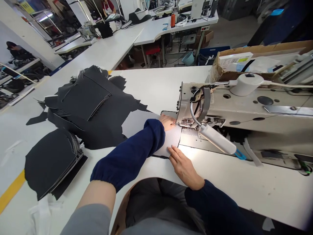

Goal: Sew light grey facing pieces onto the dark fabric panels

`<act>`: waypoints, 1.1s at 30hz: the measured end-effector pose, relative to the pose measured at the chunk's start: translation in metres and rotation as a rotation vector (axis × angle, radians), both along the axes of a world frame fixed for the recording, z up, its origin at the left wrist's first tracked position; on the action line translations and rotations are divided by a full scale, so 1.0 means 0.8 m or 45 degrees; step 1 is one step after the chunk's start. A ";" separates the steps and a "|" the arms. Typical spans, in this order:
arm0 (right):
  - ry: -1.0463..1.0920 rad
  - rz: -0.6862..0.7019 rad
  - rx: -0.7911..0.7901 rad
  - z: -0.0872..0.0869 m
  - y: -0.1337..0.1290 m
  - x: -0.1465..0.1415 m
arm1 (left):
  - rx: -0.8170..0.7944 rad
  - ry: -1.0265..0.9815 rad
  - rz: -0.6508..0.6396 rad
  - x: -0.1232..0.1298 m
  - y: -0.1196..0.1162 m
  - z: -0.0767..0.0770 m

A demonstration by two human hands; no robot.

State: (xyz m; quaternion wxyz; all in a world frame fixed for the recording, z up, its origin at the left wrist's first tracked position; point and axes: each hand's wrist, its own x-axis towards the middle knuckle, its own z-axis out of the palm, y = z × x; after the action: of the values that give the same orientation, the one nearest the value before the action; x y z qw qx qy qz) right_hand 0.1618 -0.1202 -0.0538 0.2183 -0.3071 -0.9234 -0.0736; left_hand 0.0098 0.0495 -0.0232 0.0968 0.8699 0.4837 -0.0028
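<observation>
A light grey fabric piece (138, 120) with a dark edge lies by the needle end of the sewing machine (207, 101). My left hand (168, 122) rests on this fabric right beside the presser foot, its fingers stretched toward the machine and partly hidden by the dark blue sleeve. Nearer to me, my right hand (183, 165) lies with its fingers extended, fingertips on the fabric's near right edge. A white lamp (216, 138) on a bendable neck hangs over the stitching area. How far the fabric reaches under the foot is hidden.
Left of the fabric is a large heap of dark cut pieces (97, 104), with a smaller stack of dark pieces (52, 160) closer in. Behind the machine stands a cardboard box (215, 67). Farther off are other white tables (156, 32) and a person (108, 8).
</observation>
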 end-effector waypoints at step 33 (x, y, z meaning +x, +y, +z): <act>0.187 -0.306 -0.296 -0.003 -0.019 -0.007 | -0.114 -0.039 -0.411 -0.067 -0.156 0.020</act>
State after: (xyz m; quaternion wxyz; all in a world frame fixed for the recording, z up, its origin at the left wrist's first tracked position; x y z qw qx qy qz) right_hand 0.1564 -0.1351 -0.0560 0.2377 -0.4430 -0.8639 0.0307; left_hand -0.0441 -0.0755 -0.0069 0.1410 0.9310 0.3356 -0.0266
